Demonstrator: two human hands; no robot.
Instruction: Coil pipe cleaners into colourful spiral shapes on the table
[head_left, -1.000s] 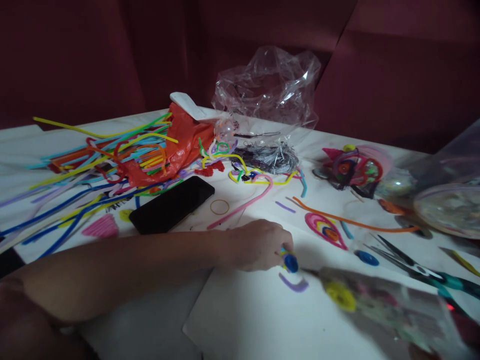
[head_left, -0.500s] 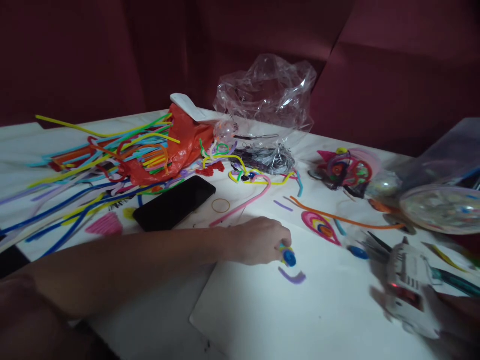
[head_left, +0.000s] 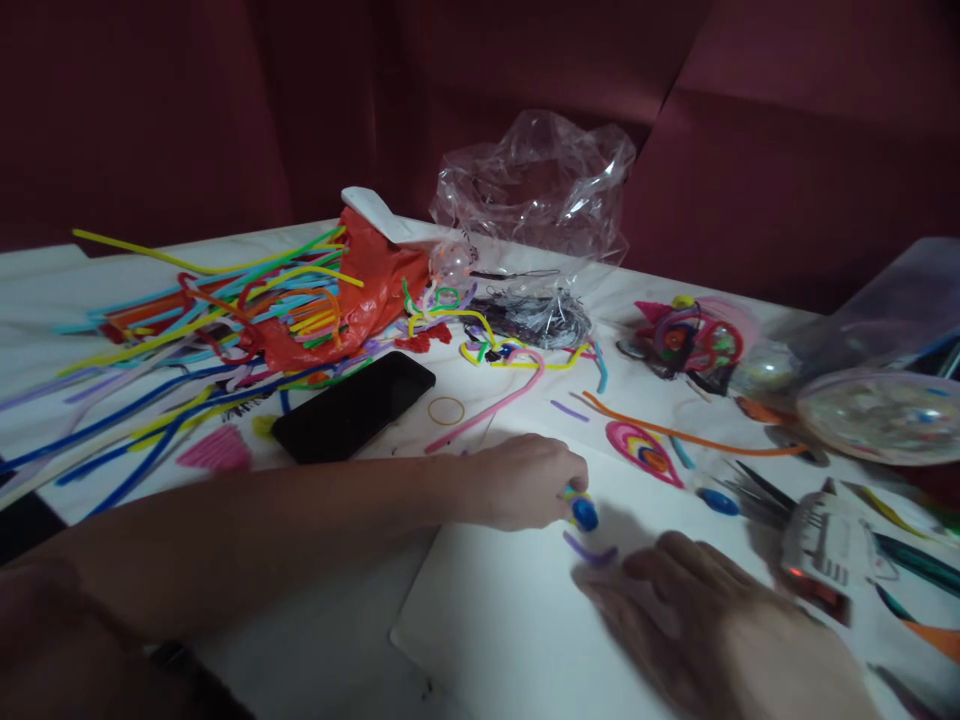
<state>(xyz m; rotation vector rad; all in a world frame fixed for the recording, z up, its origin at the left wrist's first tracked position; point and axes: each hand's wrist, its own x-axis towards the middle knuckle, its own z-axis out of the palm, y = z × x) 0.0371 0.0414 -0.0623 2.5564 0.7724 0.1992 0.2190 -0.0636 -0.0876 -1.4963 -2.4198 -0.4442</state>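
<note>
My left hand (head_left: 525, 482) is closed on a small blue and yellow piece (head_left: 583, 510) above a white sheet (head_left: 510, 610). Just below that piece lies a curved purple strip (head_left: 591, 549). My right hand (head_left: 675, 610) reaches over the sheet from the lower right, its fingers apart beside the purple strip; nothing shows between them. To its right a white glue gun (head_left: 825, 540) with a red light lies on the table. Scissors (head_left: 769, 488) and a blue oval piece (head_left: 718, 501) are near it. A pink, yellow and orange teardrop shape (head_left: 643, 453) rests further back.
A black phone (head_left: 356, 405) lies behind my left forearm. Colourful pipe cleaners (head_left: 195, 330) spill from a red bag (head_left: 367, 275) at the left. A clear plastic bag (head_left: 536, 190) stands at the back. At the right is a round clear container (head_left: 885, 415).
My right hand has come in over the sheet, beside the purple strip. The glue gun, at the far right before, now lies on the table. My left hand has barely moved.
</note>
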